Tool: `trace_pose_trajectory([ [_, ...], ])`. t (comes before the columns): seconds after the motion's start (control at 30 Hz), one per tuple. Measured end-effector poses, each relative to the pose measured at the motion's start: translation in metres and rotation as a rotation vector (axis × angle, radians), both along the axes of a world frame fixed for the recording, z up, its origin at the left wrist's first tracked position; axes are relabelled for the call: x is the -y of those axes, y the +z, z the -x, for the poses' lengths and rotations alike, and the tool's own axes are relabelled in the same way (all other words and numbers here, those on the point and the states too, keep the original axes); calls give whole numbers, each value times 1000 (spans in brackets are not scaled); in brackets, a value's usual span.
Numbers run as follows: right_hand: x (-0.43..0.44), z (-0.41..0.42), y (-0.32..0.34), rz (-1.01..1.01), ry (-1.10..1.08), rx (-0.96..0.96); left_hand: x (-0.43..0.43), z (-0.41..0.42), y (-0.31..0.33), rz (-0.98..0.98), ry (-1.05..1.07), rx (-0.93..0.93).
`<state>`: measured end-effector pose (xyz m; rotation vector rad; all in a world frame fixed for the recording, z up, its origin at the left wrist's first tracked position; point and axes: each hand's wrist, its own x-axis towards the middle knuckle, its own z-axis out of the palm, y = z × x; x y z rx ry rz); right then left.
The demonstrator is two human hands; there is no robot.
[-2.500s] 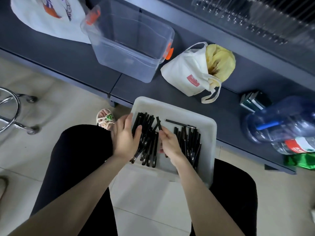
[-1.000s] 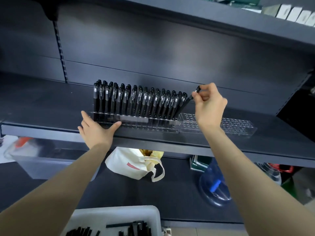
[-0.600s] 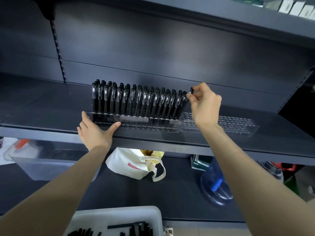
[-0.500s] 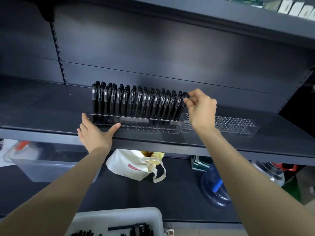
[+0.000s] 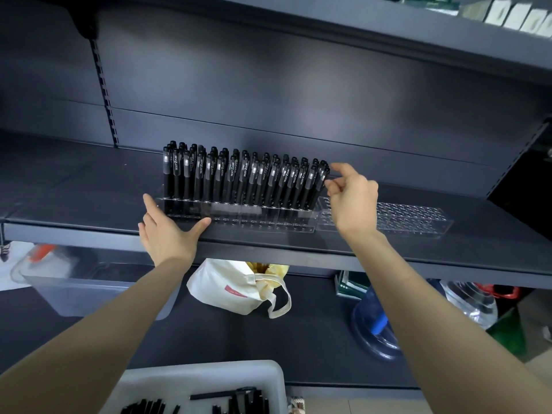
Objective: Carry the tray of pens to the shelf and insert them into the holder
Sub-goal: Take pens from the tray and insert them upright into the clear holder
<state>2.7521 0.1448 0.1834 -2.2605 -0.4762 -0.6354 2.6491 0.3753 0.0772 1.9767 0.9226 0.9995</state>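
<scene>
Pens [image 5: 243, 177] stand upright in the holder [image 5: 239, 215] on the shelf [image 5: 89, 186]. My left hand [image 5: 167, 231] lies flat and open against the holder's left end. My right hand [image 5: 352, 198] hangs empty, fingers loose, beside the rightmost pen. More pens lie in the tray [image 5: 167, 383] below.

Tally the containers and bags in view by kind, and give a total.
Clear pen holders: 2
White tray: 1
Clear storage bin: 1
White tote bag: 1
Blue water jug: 1
Total: 6
</scene>
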Motion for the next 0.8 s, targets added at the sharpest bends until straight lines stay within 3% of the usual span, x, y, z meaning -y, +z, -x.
trace_pose_trajectory([
  [0.2,20,0,-14,24,-3,-100,0,4,8,-112,-29,-25],
  [0.47,35,-22,-45,391,-51,-209,-2,0,11,-67,-13,-5],
  [0.8,43,-27,-58,397,-61,-164,-8,-21,14,-50,17,-58],
])
